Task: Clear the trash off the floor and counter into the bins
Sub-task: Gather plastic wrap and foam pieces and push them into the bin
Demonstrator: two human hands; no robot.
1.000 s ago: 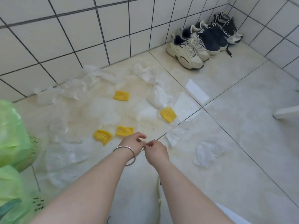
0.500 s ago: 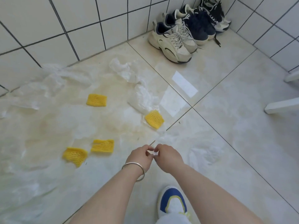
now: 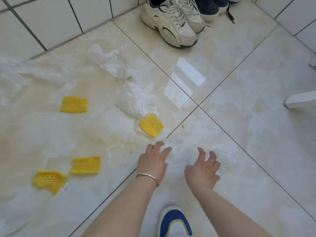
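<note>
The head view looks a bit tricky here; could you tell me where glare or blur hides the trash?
Head view: window glare shines on the glossy floor tile; clear plastic by the right hand nearly vanishes against it; wide-angle lens bends the wall tiles; yellow foam nets stay sharp.

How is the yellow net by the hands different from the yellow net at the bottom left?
The net near the hands lies flat and neat, partly on clear plastic. The bottom-left net is ragged and crumpled, lying at the edge of clear plastic. Both are yellow foam mesh on the floor, untouched.

Glossy tiled floor [image 3: 239,125] strewn with yellow foam nets [image 3: 74,104], clear plastic wrappers [image 3: 135,100], sneakers [image 3: 171,23].
</note>
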